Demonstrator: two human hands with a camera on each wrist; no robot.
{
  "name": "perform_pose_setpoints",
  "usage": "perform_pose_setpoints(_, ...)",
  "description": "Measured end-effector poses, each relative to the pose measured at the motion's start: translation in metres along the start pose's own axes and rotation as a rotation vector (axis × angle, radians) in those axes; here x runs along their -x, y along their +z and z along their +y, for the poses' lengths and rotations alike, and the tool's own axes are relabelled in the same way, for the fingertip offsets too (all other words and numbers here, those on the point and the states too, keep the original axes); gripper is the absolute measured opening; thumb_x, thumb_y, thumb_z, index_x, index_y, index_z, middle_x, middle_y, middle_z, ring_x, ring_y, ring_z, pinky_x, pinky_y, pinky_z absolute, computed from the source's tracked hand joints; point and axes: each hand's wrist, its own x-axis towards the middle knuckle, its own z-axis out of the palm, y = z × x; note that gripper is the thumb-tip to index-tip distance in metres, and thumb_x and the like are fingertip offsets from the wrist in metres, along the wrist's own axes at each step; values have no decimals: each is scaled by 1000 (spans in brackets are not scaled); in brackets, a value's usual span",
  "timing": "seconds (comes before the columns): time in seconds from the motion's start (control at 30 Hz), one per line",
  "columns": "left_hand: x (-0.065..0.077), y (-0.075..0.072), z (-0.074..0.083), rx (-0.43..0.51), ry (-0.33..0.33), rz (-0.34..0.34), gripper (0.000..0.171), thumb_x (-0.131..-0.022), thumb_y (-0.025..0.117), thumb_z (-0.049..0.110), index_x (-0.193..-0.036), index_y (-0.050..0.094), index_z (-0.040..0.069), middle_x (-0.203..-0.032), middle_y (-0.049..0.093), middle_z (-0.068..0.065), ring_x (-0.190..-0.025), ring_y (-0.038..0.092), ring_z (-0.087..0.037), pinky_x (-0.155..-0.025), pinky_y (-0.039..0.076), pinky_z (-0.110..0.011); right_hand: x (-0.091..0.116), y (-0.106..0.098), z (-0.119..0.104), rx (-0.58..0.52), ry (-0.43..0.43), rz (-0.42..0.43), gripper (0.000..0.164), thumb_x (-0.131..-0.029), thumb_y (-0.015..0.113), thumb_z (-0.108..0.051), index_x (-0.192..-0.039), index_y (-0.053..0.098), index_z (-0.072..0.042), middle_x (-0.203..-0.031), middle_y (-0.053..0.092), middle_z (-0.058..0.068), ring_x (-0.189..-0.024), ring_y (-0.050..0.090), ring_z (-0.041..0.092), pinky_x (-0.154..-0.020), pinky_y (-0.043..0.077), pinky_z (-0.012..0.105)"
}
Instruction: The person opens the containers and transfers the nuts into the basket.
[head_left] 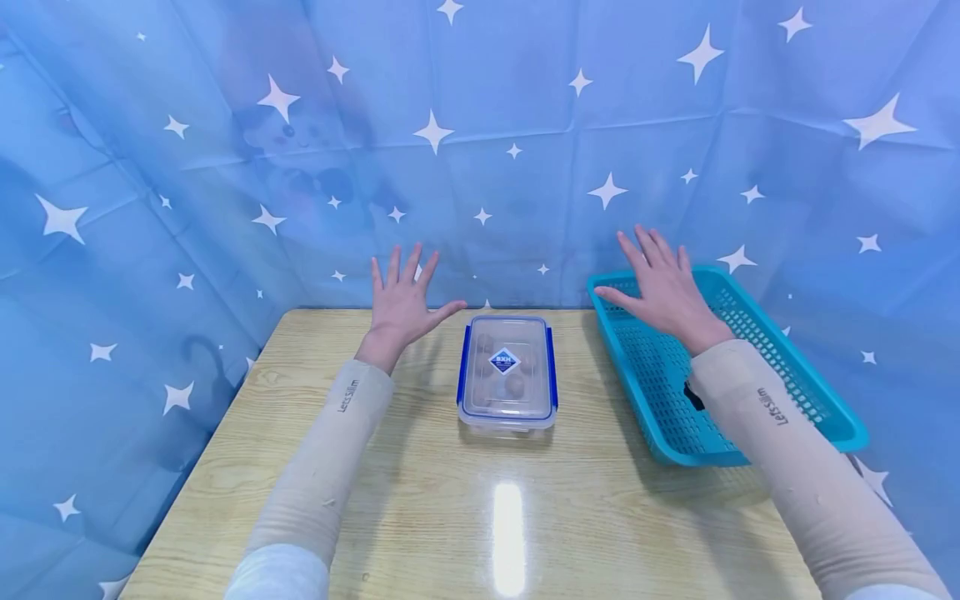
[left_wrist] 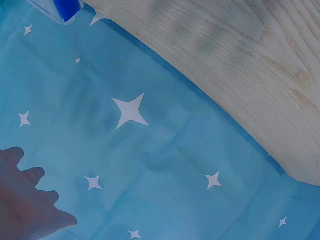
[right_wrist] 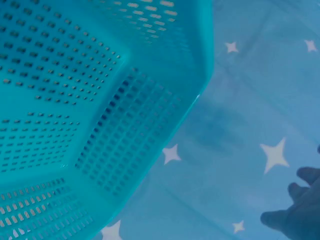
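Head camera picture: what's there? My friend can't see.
A person's left hand and right hand reach out, empty, fingers spread. In the middle, a clear lidded box sits on a wooden table; a turquoise basket stands right, starry blue cloth behind.

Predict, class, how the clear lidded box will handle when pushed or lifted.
The box would likely slide, not tip, lying low and flat on the table. Its straight walls look stiff. The roundish things seen inside could roll or knock.

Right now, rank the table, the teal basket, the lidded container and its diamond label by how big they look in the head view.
Largest to smallest:
1. Table
2. Teal basket, partly hidden by the right arm
3. Lidded container
4. Diamond label
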Motion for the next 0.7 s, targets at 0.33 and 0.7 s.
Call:
perform_pose_setpoints(0.33, 5, 1, -2, 18, 46, 8, 95, -88, 33, 84, -162, 6, 30, -170, 9, -1, -158, 4, -26, -127, -11, -55, 3, -1, -16, -33, -9, 22, 88, -98, 52, -57, -162, 7, -16, -170, 0, 14, -156, 0, 37, -123, 1, 69)
perform_pose_setpoints(0.7, 15, 4, 1, 9, 101, 41, 86, -93, 35, 76, -161, 15, 26, -167, 22, -2, -156, 16, -24, -129, -3, -49, 8, 6, -34, -55, -3, 29, 84, -99, 62, -33, -161, 10, -11, -169, 6, 17, -155, 8, 41, -125, 6, 64)
